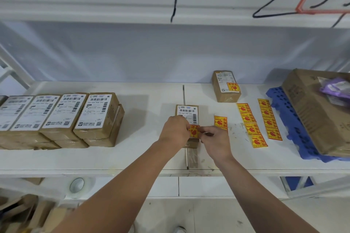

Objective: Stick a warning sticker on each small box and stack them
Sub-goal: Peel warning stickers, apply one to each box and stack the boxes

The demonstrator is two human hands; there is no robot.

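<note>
The warning sticker (195, 132) is between my two hands, over the near end of the small box (187, 112), which lies flat in the middle of the white shelf (132, 157). My left hand (175, 130) pinches the sticker's left edge and my right hand (215, 138) pinches its right edge, fingers curled on the paper.

I take this to be the sticking step for this box. I cannot tell whether I am parting the sticker from its backing or lining it up below the shipping label. Next it wants laying down clear of the barcode and smoothing from one edge so it doesn't crease. Then the box goes onto the finished box (226, 86) at the back right, which already carries its sticker.

The sticker is a thin, limp rectangle of glossy paper, yellow with red print. The box is a brown cardboard block wrapped in clear tape, slick-looking, with a white printed label on top.

One loose sticker (220, 122) lies just beside my right hand, and two sticker strips (251, 125) run farther right. To the left sits a row of waiting boxes (62, 117), two layers deep, with no yellow showing on their tops. At the right edge a blue perforated plastic pallet (289, 125) bears a large carton (318, 111).
</note>
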